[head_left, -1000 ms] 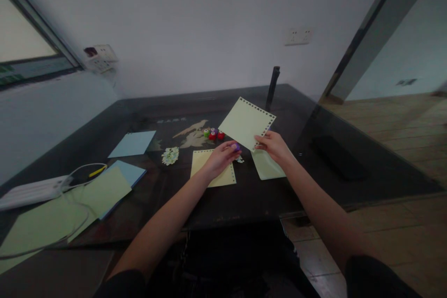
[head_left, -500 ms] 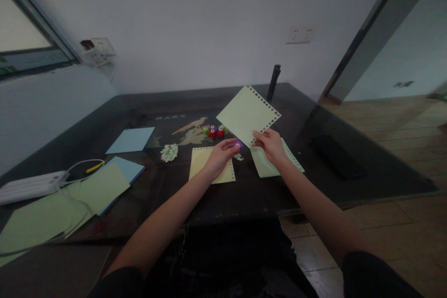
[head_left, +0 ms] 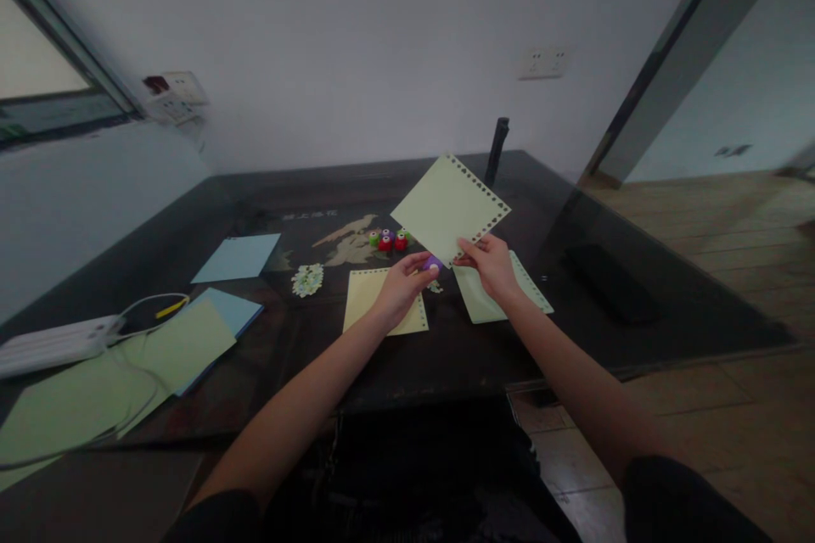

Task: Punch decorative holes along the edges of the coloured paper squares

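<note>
My left hand (head_left: 401, 288) is closed around a small purple paper punch (head_left: 433, 263) with a white button. My right hand (head_left: 490, 263) pinches a pale green paper sheet (head_left: 449, 208) by its lower right edge, holding it tilted above the table. Rows of small punched holes run along two edges of this sheet. Its lower corner is close to the punch; whether it is inside the slot I cannot tell. Beneath my left hand lies a yellowish sheet (head_left: 362, 297) with holed edges. Under my right hand is another green sheet (head_left: 480, 301), holed along its right edge.
Several red, green and purple punches (head_left: 385, 243) stand together behind my hands. A pile of small paper cut-outs (head_left: 308, 280) lies left of them. Blue paper (head_left: 238, 258), green sheets (head_left: 82, 382), a white power strip (head_left: 57, 344) with cable, and a black object (head_left: 611, 284) rest on the dark table.
The held sheet and both hands keep nearly the same pose. The view shifts very slightly, and slightly more of the purple punch shows between my left fingers.
</note>
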`<action>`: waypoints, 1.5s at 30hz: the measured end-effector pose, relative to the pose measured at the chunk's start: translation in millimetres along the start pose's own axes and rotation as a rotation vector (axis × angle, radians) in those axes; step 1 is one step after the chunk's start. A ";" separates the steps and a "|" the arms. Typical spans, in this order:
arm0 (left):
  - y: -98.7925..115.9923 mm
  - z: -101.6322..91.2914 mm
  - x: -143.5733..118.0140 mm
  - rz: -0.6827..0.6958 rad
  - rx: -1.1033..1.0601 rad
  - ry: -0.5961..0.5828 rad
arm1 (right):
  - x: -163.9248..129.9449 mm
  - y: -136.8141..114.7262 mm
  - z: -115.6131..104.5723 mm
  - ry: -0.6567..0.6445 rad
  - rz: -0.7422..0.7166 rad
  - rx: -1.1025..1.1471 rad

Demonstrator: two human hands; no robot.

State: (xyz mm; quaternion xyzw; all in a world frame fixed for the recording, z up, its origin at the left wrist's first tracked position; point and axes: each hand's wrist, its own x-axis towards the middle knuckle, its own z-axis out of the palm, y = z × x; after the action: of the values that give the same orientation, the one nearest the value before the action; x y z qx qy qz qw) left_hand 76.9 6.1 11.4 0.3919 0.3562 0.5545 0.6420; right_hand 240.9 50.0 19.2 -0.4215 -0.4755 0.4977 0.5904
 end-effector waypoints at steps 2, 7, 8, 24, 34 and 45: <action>-1.2 0.4 -0.1 0.007 0.013 0.008 | -0.5 0.1 0.2 -0.023 0.004 0.023; -3.7 1.3 0.6 -0.012 -0.007 0.034 | -3.2 -1.4 3.2 -0.073 0.010 0.065; -3.7 1.3 0.7 -0.016 -0.016 0.026 | -3.8 -1.8 3.9 -0.084 0.012 0.066; -4.5 -1.6 2.9 -0.023 -0.047 0.004 | -0.6 5.8 0.9 -0.229 0.073 -0.047; -2.3 1.4 0.3 -0.002 -0.029 -0.003 | 3.4 10.3 -3.1 -0.292 0.038 -0.141; 2.6 0.3 -2.8 -0.051 0.128 0.025 | 4.6 13.3 -4.6 -0.290 0.022 -0.220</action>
State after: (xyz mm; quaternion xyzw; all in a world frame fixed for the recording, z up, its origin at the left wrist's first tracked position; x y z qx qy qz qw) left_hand 75.7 3.5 14.0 0.4158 0.4088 0.5188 0.6251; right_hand 243.1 56.5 6.1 -0.4125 -0.6027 0.5045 0.4606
